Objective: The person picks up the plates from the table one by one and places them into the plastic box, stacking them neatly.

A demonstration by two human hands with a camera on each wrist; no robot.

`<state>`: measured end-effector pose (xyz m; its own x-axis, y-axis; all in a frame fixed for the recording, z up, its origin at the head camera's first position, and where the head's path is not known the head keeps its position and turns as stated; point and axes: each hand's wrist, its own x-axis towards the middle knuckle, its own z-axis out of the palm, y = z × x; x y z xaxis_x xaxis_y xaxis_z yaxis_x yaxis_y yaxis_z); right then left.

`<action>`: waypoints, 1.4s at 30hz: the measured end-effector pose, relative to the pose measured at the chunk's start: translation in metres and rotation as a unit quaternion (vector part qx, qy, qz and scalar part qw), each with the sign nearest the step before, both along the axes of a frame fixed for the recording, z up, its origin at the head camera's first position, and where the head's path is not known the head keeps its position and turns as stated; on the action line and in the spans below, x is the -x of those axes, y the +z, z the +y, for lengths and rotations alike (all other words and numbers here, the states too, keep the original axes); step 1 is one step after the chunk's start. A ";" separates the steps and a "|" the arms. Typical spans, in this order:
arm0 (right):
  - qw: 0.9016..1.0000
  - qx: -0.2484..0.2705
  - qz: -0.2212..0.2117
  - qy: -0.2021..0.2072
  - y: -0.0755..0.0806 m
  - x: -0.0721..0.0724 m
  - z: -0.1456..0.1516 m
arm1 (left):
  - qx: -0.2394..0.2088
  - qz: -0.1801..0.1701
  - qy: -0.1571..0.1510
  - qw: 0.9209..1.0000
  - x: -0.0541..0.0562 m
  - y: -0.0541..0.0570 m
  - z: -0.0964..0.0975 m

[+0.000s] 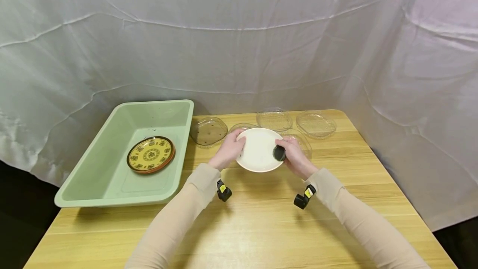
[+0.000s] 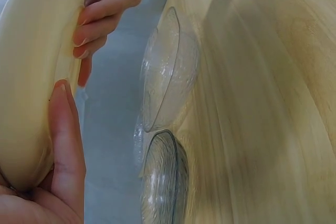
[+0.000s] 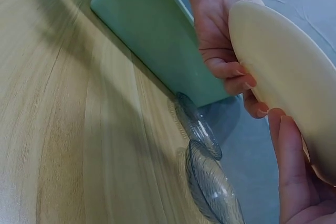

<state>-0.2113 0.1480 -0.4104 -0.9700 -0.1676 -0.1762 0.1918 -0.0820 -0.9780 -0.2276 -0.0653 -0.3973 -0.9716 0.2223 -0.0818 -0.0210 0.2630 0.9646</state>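
In the head view a white plate (image 1: pixel 257 152) is raised above the wooden table, tilted toward the camera. My left hand (image 1: pixel 228 151) grips its left rim, thumb on the front face and fingers behind. On the opposite rim, my right hand (image 1: pixel 295 157) holds it the same way. A dark round patch (image 1: pixel 279 153) shows at the plate's right edge beside the right thumb; whether it is a pattern or a separate piece I cannot tell. Both wrist views show fingertips of the two hands against the plate's underside (image 3: pixel 283 72).
To the left stands a pale green basin (image 1: pixel 123 201) holding a yellow patterned plate (image 1: pixel 151 155) with a dark rim. Several see-through dishes line the table's back, among them a brownish one (image 1: pixel 209 131) and a clear one (image 1: pixel 316 123). A grey curtain hangs behind.
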 end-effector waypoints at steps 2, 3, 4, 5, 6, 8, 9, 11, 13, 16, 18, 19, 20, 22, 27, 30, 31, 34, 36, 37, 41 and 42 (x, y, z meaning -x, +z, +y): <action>1.000 0.005 0.000 0.001 0.000 0.000 0.000 | 0.001 -0.004 -0.003 1.000 0.000 0.002 -0.001; 1.000 0.008 0.001 0.001 0.000 -0.001 0.000 | 0.001 -0.006 -0.005 1.000 0.000 0.003 -0.002; 1.000 0.009 0.002 0.000 0.000 -0.001 -0.001 | 0.002 -0.007 -0.006 1.000 0.000 0.003 -0.003; 1.000 0.010 0.002 -0.002 0.000 -0.001 -0.001 | 0.001 -0.007 -0.007 1.000 0.000 0.004 -0.005; 1.000 0.010 0.003 -0.002 0.000 -0.001 -0.001 | 0.002 -0.008 -0.007 1.000 0.000 0.005 -0.006; 1.000 0.008 0.005 -0.001 0.000 -0.001 -0.001 | 0.007 -0.006 -0.005 1.000 0.000 0.006 -0.008; 1.000 0.008 0.005 -0.001 0.000 -0.001 -0.001 | 0.010 -0.006 -0.005 1.000 0.000 0.006 -0.009; 1.000 0.011 0.005 0.000 0.001 -0.001 -0.001 | 0.017 -0.003 -0.002 1.000 0.001 0.007 -0.011; 1.000 0.014 0.003 0.001 0.002 -0.001 -0.002 | 0.023 -0.001 0.001 1.000 0.002 0.008 -0.012; 1.000 0.024 -0.001 -0.005 0.003 -0.001 -0.002 | 0.024 -0.001 0.003 1.000 0.004 0.009 -0.015; 0.999 0.032 -0.005 -0.009 0.004 -0.001 -0.003 | 0.023 0.000 0.003 1.000 0.005 0.011 -0.016; 0.999 0.037 -0.005 -0.009 0.005 -0.001 -0.003 | 0.021 0.000 0.003 1.000 0.005 0.012 -0.018; 0.999 0.042 -0.006 -0.009 0.005 -0.001 -0.003 | 0.021 0.001 0.003 1.000 0.006 0.014 -0.019; 0.999 0.048 -0.005 -0.005 0.006 -0.001 -0.004 | 0.019 0.001 0.003 1.000 0.006 0.017 -0.021; 0.999 0.044 -0.002 -0.007 0.008 -0.001 -0.007 | 0.029 0.006 0.009 1.000 0.009 0.024 -0.029; 0.999 0.033 0.001 -0.011 0.010 -0.001 -0.012 | 0.037 0.010 0.015 0.999 0.010 0.028 -0.035; 0.999 0.031 0.002 -0.010 0.010 0.000 -0.013 | 0.040 0.012 0.017 0.999 0.011 0.029 -0.037; 1.000 0.027 0.012 -0.005 0.011 -0.001 -0.019 | 0.048 0.018 0.025 0.998 0.013 0.033 -0.044; 0.999 0.024 0.021 0.000 0.012 -0.001 -0.022 | 0.053 0.023 0.028 0.998 0.015 0.035 -0.049; 0.999 0.023 0.027 0.003 0.012 -0.002 -0.023 | 0.054 0.025 0.029 0.998 0.015 0.037 -0.051; 0.998 0.022 0.049 0.015 0.013 -0.004 -0.030 | 0.058 0.023 0.040 0.997 0.016 0.042 -0.063; 0.998 0.022 0.054 0.016 0.013 -0.004 -0.032 | 0.058 0.021 0.044 0.997 0.016 0.043 -0.066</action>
